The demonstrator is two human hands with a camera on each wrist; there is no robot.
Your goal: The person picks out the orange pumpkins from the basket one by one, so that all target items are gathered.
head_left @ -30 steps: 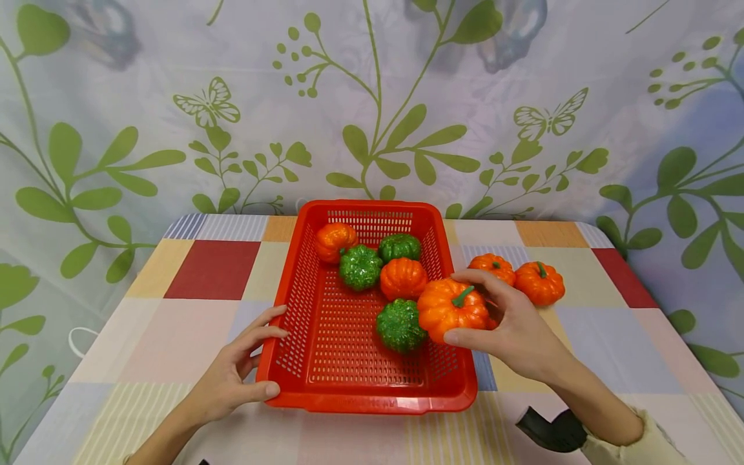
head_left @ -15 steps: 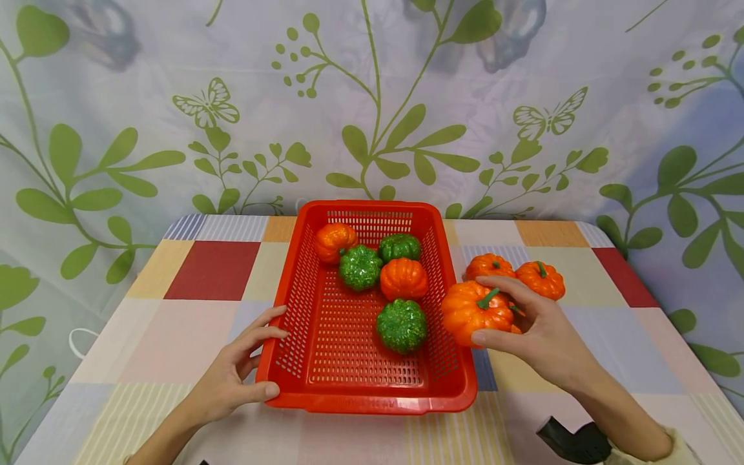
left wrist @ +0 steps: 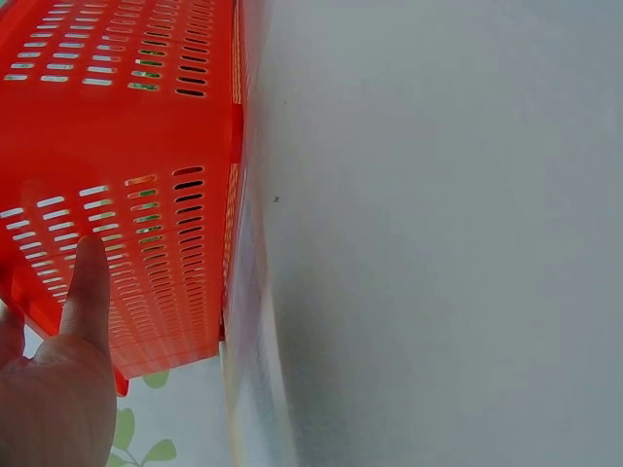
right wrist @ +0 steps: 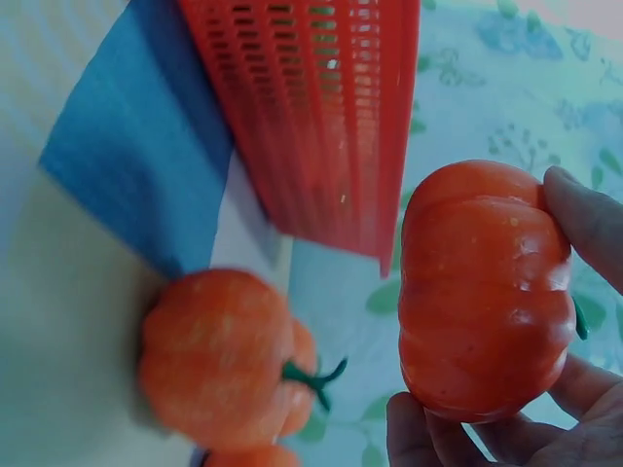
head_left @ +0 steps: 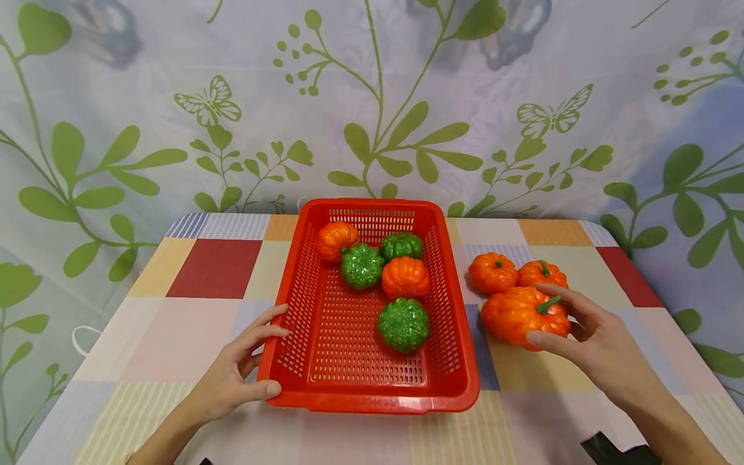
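In the head view, my right hand (head_left: 599, 342) grips an orange toy pumpkin (head_left: 529, 314) with a green stem, thumb in front and fingers behind. The right wrist view shows this held pumpkin (right wrist: 487, 292) apart from another orange pumpkin (right wrist: 219, 360) on the table; the held one partly hides it in the head view. Two more orange pumpkins, one on the left (head_left: 492, 273) and one on the right (head_left: 542, 274), sit just behind. My left hand (head_left: 229, 374) rests against the left side of a red plastic basket (head_left: 372, 403), a finger touching its slotted outer wall (left wrist: 146, 214).
Inside the basket lie two orange pumpkins, one at the back (head_left: 337, 241) and one at the right (head_left: 405, 278), and several glittery green ones, such as the front one (head_left: 403, 325). A patchwork cloth (head_left: 212, 268) covers the table, and a leaf-patterned curtain (head_left: 261, 97) hangs behind.
My right hand has carried the held pumpkin rightward, from above the basket's right side to the pumpkins on the table. The left hand and the basket keep their places.
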